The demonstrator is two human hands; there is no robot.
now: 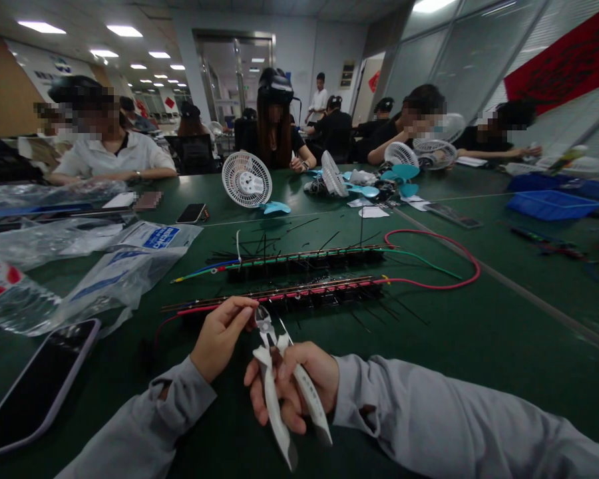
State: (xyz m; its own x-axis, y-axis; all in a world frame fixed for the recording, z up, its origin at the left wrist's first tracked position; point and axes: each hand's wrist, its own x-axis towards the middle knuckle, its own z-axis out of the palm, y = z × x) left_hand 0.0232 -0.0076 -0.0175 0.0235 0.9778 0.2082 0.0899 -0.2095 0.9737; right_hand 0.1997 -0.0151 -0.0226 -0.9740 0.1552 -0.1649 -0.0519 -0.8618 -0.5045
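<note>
In my right hand (297, 382) is a pair of white-handled cutting pliers (274, 366), its handles spread and its jaws pointing away from me. My left hand (224, 332) has its thumb and forefinger pinched beside the jaws, at the near strip; what lies between the fingertips is too small to tell. The near black strip (329, 291) carries a thick red cable (439, 286) and copper-coloured rods, with black ties sticking out. Behind it lies a second black strip (309, 261) with a green wire (424, 256), a blue wire and more upright ties.
A phone (40, 386) and plastic bags (114, 266) lie at the left. White fan grilles (247, 179), blue blades (404, 171) and a blue tray (554, 205) are further back. Several people sit across the green table (429, 339).
</note>
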